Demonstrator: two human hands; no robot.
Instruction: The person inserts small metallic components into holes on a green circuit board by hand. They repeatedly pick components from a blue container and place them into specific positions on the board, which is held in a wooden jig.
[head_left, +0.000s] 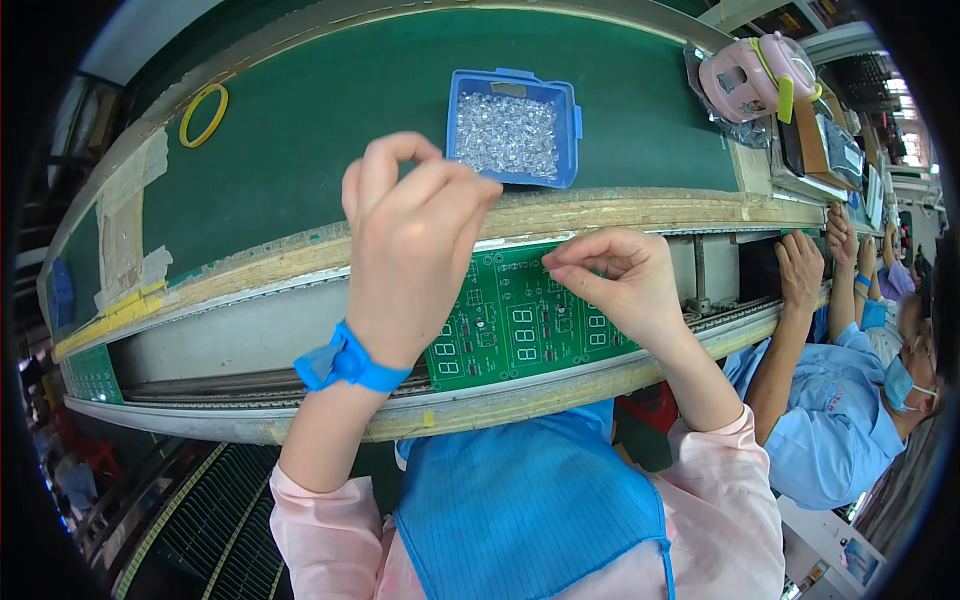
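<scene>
Green rectangular printed circuit board [520, 325] on near conveyor rail, beneath both hands. Left hand [410, 245] raised, fingers curled together, contents indiscernible; right hand [615, 275] pinched above board's right half. Blue plastic tray of clear small parts [512, 130] beyond, on green belt.

A long green-topped workbench [330, 110] with a worn wooden front edge carries a blue plastic tray [514, 126] of small clear components and a yellow ring [203, 115]. Below that edge, a green printed circuit board [520, 320] lies on the metal conveyor rails [200, 390].
</scene>
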